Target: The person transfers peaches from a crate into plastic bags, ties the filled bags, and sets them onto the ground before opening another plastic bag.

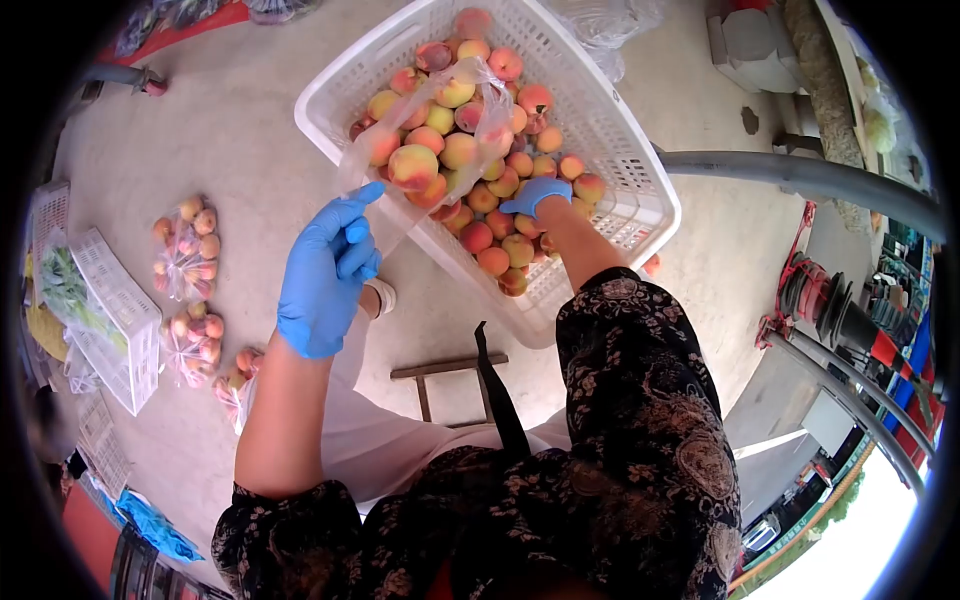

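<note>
A white plastic basket [628, 165] holds many red and yellow peaches [459, 151]. My left hand [330, 265], in a blue glove, is closed on the edge of a clear plastic bag [372, 160], which stretches over the basket's near left side with its mouth spread above the peaches. At the right part of the basket, my right hand [540, 196], also in a blue glove, reaches down among the peaches. Its fingertips are partly hidden, and I cannot make out whether it grips one.
Several filled bags of peaches [187, 250] sit on the floor at the left, beside a white crate [125, 320] with leafy greens. A wooden stool [448, 368] stands below the basket. A grey metal pole [800, 172] runs right from the basket.
</note>
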Demonstrator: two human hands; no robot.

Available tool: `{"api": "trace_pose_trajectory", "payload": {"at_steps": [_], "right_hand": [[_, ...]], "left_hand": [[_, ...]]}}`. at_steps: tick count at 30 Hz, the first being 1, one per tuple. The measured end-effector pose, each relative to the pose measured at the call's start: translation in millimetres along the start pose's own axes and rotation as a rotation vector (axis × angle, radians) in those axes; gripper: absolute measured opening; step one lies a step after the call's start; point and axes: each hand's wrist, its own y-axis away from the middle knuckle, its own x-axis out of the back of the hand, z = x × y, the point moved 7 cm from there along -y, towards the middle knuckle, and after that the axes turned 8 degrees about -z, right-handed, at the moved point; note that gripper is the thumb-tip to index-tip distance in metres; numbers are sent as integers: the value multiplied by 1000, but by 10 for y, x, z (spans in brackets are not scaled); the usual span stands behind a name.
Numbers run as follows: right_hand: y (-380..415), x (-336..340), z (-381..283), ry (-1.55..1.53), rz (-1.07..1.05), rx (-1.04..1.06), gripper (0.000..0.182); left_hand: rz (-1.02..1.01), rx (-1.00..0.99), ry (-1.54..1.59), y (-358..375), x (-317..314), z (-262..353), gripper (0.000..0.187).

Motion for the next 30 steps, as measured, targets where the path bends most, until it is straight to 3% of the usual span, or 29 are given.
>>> {"api": "trace_pose_trajectory", "payload": {"at_steps": [2,5,7,13,15,17,21,23,25,28,30], "right_hand": [[-383,-177,-13,-51,-58,-160,47],[-463,-230,102,-203,-109,-226,44],[-438,-66,239,-367,-23,-75,45],[408,-66,655,-980,412,794,51],[505,-45,557,-1526,222,732,49],[294,-228,384,-1812,-170,473,52],[-130,-371,-194,-994,-11,226,53],[-198,-545,-539,-547,-95,90,55],[-256,-691,-675,-330,-179,20,57],[-364,-765,-568,-441,-234,87,60],[-359,-857,-331,-809,-284,200,62]], "left_hand": [[5,-4,4,3,-15,-5,40],[8,-15,-17,5,-6,0,36],[14,-33,-28,-4,-22,51,33],[17,-26,-56,29,-10,30,26],[5,-16,-72,37,7,-4,26],[19,-25,-55,44,38,-16,25],[20,-38,-23,69,59,-12,24],[11,-38,-38,73,69,5,24],[6,-32,-49,37,63,26,24],[4,-19,-60,18,44,46,25],[-7,-28,-79,13,29,104,26]]}}
